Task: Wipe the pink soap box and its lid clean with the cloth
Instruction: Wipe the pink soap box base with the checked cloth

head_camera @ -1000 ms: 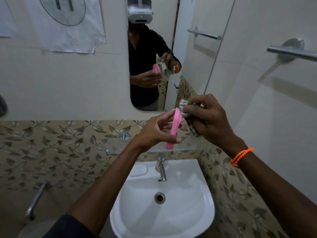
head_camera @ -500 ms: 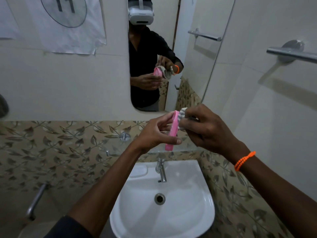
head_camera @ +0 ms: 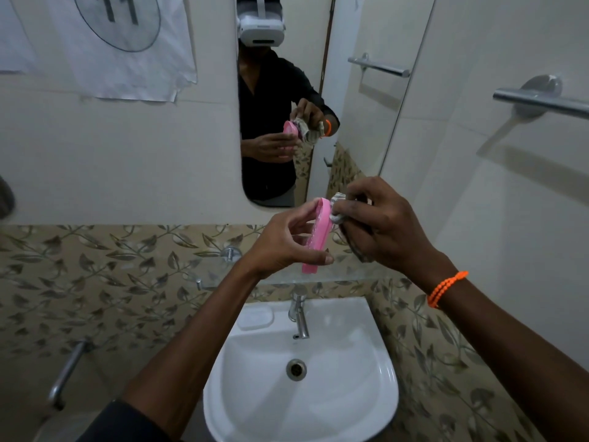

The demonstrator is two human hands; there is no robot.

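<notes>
Holding: the left hand [head_camera: 287, 244] pinches a pink soap box piece [head_camera: 317, 236] edge-on, thumb low across its near face, fingers behind it.
Wiping: the right hand [head_camera: 382, 224] is closed round a bunched striped cloth [head_camera: 338, 208], pressing it on the upper right face of the pink piece.
Which piece: box or lid, I cannot tell from this edge-on angle (the mirror [head_camera: 287, 100] shows only a pink oval behind the cloth).
Where it lies: between the two hands, above the white sink [head_camera: 299, 393], held in the air.
Long axis: close to upright, its top leaning slightly right and away toward the mirror, its bottom end poking out below the left thumb.
Nearer hand: both touch it; the left carries it, the right reaches it only through the cloth.
Next move, as I judge: drawing the cloth down along that long axis, since the lower half looks uncovered.
Other piece: not in view.
</notes>
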